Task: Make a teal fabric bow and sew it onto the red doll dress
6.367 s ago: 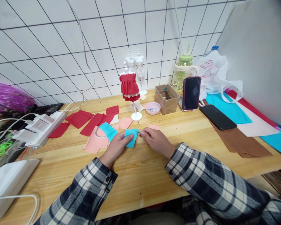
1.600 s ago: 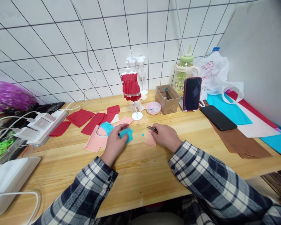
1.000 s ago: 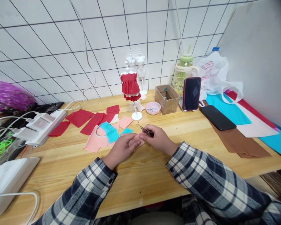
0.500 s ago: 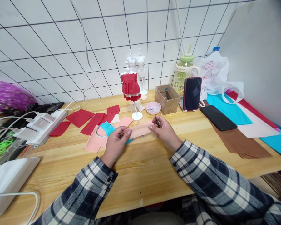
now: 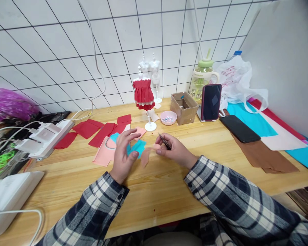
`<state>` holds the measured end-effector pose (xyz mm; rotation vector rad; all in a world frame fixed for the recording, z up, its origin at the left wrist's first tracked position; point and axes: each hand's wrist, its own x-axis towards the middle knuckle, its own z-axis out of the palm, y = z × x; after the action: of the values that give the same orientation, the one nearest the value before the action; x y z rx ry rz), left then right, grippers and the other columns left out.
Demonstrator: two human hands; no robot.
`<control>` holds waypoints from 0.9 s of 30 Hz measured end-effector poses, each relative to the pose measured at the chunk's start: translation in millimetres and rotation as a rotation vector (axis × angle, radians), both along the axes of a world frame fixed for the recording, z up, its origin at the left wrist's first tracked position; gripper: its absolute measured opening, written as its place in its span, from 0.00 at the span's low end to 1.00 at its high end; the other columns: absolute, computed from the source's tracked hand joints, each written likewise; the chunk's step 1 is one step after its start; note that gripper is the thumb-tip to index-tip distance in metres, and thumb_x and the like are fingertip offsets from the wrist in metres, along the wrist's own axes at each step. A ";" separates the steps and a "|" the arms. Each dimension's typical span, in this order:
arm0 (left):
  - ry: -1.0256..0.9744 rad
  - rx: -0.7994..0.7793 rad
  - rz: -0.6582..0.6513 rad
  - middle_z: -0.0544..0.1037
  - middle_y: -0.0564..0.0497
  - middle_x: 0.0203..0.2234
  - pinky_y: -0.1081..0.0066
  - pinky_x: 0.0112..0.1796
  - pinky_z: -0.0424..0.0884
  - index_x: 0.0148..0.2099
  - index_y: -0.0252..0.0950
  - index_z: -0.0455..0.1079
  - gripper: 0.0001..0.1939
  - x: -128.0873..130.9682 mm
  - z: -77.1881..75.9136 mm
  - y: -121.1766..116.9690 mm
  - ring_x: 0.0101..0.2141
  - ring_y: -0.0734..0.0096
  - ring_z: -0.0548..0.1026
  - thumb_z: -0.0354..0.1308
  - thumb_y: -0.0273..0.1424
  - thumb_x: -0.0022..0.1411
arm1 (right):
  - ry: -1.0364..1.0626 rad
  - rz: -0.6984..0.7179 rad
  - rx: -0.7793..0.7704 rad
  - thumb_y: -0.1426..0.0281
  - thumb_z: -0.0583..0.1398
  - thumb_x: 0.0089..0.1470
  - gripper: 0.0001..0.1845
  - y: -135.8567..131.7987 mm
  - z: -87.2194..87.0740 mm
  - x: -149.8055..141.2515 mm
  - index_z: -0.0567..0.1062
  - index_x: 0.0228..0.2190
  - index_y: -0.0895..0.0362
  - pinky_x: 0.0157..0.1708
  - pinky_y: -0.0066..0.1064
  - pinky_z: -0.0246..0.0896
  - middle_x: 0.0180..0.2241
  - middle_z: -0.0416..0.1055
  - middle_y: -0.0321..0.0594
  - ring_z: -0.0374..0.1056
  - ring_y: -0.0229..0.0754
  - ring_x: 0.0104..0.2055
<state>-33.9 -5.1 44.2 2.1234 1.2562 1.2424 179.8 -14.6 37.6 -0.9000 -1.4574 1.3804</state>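
My right hand (image 5: 175, 150) is closed on small scissors (image 5: 164, 141) and also pinches one end of a pink paper strip (image 5: 146, 155), which hangs blurred toward the table. My left hand (image 5: 124, 153) hovers just left of the strip with its fingers spread and nothing in them. A turquoise paper piece (image 5: 137, 147) lies on the wooden table (image 5: 154, 191) under and behind the left hand. Pink paper pieces (image 5: 104, 155) and a white ring (image 5: 108, 144) lie further left.
Red paper pieces (image 5: 97, 131) lie at the back left. A small mannequin in a red paper dress (image 5: 143, 94), a pink bowl (image 5: 168, 118), a cardboard box (image 5: 184, 107), two phones (image 5: 210, 101) and coloured sheets (image 5: 267, 140) stand behind and right. A power strip (image 5: 45, 138) is left.
My left hand has let go of the pink strip and opened. The strip, stretched between both hands half a second ago, now hangs from the right hand. Earlier the hands worked on the turquoise piece.
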 end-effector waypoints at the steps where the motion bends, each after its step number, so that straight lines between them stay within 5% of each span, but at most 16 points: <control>1: 0.041 -0.023 -0.070 0.68 0.44 0.56 0.58 0.57 0.57 0.54 0.40 0.69 0.34 2.9 0.4 -0.6 0.57 0.52 0.63 0.45 0.59 0.59 | 0.013 0.025 0.004 0.66 0.65 0.46 0.15 -1.4 0.7 -2.1 0.67 0.34 0.56 0.25 0.24 0.49 0.29 0.62 0.32 0.54 0.31 0.26; 4: 0.134 -0.173 -0.191 0.77 0.45 0.41 0.62 0.50 0.63 0.42 0.38 0.74 0.24 11.8 -1.3 -1.4 0.45 0.58 0.71 0.51 0.52 0.61 | 0.060 0.001 0.006 0.65 0.65 0.46 0.16 -1.9 0.1 -3.9 0.67 0.34 0.56 0.25 0.24 0.50 0.29 0.62 0.32 0.53 0.30 0.24; 8: 0.084 -0.423 -0.221 0.74 0.51 0.23 0.70 0.35 0.66 0.27 0.36 0.72 0.20 16.0 -4.3 -2.5 0.28 0.67 0.70 0.54 0.46 0.61 | 0.083 -0.103 -0.009 0.66 0.66 0.45 0.17 2.7 -4.3 1.8 0.68 0.35 0.56 0.24 0.24 0.50 0.30 0.63 0.32 0.54 0.30 0.25; 14: -0.137 -0.601 -0.211 0.74 0.51 0.24 0.71 0.30 0.64 0.29 0.35 0.74 0.19 13.5 -6.7 -2.2 0.27 0.68 0.69 0.57 0.47 0.58 | 0.268 -0.296 -0.165 0.65 0.68 0.41 0.21 6.6 -4.4 7.2 0.67 0.36 0.54 0.16 0.22 0.41 0.31 0.63 0.30 0.49 0.27 0.21; 18: -0.321 -0.672 -0.222 0.75 0.51 0.24 0.72 0.28 0.64 0.32 0.34 0.74 0.17 10.4 -11.9 0.5 0.26 0.70 0.69 0.59 0.45 0.57 | 0.241 -0.035 -0.450 0.55 0.65 0.46 0.21 3.4 -1.8 6.0 0.68 0.34 0.56 0.12 0.23 0.27 0.29 0.64 0.31 0.43 0.25 0.16; 21: -0.371 -0.720 -0.271 0.78 0.49 0.29 0.71 0.30 0.67 0.38 0.34 0.75 0.16 10.9 -13.8 0.4 0.29 0.68 0.72 0.62 0.43 0.56 | 0.290 0.182 -0.521 0.53 0.65 0.47 0.21 0.7 -0.3 5.5 0.68 0.32 0.57 0.11 0.23 0.25 0.24 0.61 0.29 0.44 0.26 0.15; 27: -0.376 -0.763 -0.297 0.80 0.47 0.37 0.69 0.33 0.71 0.55 0.37 0.69 0.27 14.0 -12.5 -2.2 0.34 0.64 0.77 0.63 0.41 0.55 | 0.359 0.012 -0.477 0.64 0.71 0.39 0.24 3.5 -0.9 7.1 0.64 0.33 0.55 0.12 0.20 0.30 0.21 0.61 0.24 0.43 0.24 0.15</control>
<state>-19.8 -7.3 31.7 1.3808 0.9823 0.7977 186.9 -11.1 36.7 -0.8717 -0.8780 1.8315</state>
